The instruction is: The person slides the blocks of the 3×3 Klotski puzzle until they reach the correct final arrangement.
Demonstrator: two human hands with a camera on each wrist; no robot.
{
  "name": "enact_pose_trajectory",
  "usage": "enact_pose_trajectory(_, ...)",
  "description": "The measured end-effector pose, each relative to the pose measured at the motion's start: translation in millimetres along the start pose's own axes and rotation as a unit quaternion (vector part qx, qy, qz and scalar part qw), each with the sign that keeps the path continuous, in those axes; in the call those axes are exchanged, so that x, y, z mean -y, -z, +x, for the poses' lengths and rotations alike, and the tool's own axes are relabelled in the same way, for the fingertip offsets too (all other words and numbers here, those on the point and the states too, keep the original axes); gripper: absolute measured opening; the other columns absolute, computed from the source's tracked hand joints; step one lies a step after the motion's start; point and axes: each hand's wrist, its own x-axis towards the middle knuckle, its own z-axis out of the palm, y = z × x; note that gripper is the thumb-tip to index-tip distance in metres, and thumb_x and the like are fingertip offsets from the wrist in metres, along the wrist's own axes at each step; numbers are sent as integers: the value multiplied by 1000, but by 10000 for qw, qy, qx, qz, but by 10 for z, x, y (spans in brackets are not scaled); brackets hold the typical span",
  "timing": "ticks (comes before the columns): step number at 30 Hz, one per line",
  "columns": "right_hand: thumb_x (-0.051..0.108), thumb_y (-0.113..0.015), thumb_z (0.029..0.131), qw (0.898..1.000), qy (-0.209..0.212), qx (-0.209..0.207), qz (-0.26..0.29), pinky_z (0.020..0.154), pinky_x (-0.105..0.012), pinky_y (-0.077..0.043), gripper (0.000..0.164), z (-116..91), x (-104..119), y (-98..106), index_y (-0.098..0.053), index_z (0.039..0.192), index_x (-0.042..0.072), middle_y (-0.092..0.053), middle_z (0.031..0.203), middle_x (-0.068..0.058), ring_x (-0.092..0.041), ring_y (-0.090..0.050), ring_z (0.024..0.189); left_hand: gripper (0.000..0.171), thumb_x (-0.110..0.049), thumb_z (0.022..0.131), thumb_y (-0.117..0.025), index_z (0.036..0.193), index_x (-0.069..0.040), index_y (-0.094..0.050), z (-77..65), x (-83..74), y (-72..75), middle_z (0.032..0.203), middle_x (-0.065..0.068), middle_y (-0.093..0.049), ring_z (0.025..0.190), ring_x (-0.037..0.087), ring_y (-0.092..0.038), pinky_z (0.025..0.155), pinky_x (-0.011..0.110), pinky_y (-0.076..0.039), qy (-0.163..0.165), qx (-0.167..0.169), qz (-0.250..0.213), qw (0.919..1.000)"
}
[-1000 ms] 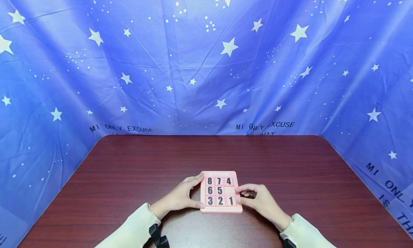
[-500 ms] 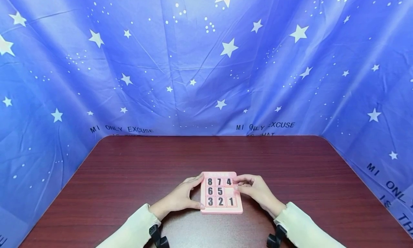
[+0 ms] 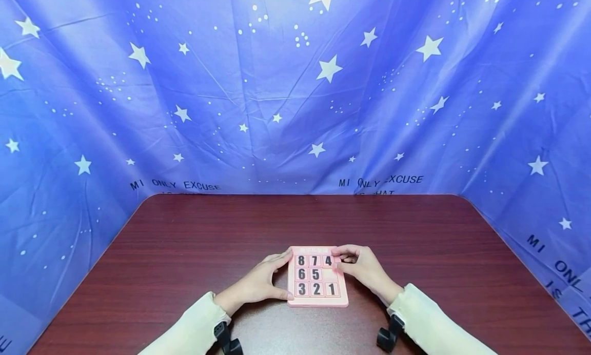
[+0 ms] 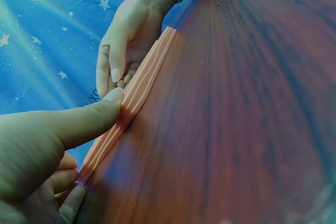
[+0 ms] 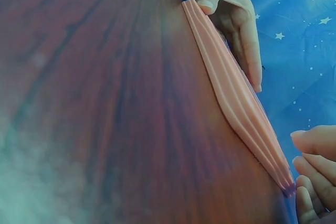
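Note:
A pink number slide puzzle [image 3: 317, 301] lies on the table, its black-numbered tiles in rows 8 7 4, 6 5 with a gap at the right, and 3 2 1. My left hand [image 3: 258, 280] grips its left side, thumb at the near corner and fingers at the far one. At the upper right my right hand [image 3: 367, 270] has its thumb overlapping the lower right corner of the 4 tile [image 3: 328, 261]; the index finger is bent above, at the frame's far right corner. In the right wrist view, that hand's loosely bent fingers [image 5: 310, 179] lie beside the puzzle's end.
A dark red wood-grain table [image 3: 194, 237] carries the puzzle. Blue cloth [image 3: 277, 88] with white stars and lettering hangs behind and along both sides. Black wrist cameras [image 3: 390, 334] sit below both light sleeves.
My right hand has moved from the puzzle's right middle edge up to the 4 tile, its thumb now farther left over it. The left hand and the tile order are the same.

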Motion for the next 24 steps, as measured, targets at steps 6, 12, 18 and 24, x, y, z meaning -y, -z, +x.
enact_pose_trajectory(6,0,-74,74,9993,-19,-147,-338,69,-19,-47,29,20,-18,-2,-69,103,-1,-69,94,-11,-12,-58,79,99,-33,67,-83,144,2,-32,3,10,-8,152,11,-30,133,28,-33,108,49,-27,7,-2,-12,10000)
enact_pose_trajectory(12,-5,-70,75,9982,3,-158,-578,69,-20,-46,27,-65,218,-20,-68,101,-7,-68,93,-17,-15,-57,79,99,-33,67,-83,144,2,-32,0,8,-8,152,12,-29,133,29,-33,109,50,-26,14,-4,-41,10000)
enact_pose_trajectory(18,-4,-72,75,9973,77,-152,-718,70,-21,-46,27,-54,187,-23,-69,101,-5,-69,94,-14,-18,-58,81,99,-32,67,-84,144,2,-32,2,4,-7,152,12,-30,132,29,-34,108,49,-27,-21,-24,-19,10000)
enact_pose_trajectory(24,3,-76,74,9974,150,-110,-702,70,-21,-47,27,29,-57,-8,-70,100,2,-69,93,-8,-13,-57,79,98,-31,67,-84,144,2,-32,-6,5,0,152,12,-30,132,29,-34,108,50,-27,-17,-30,-42,10000)
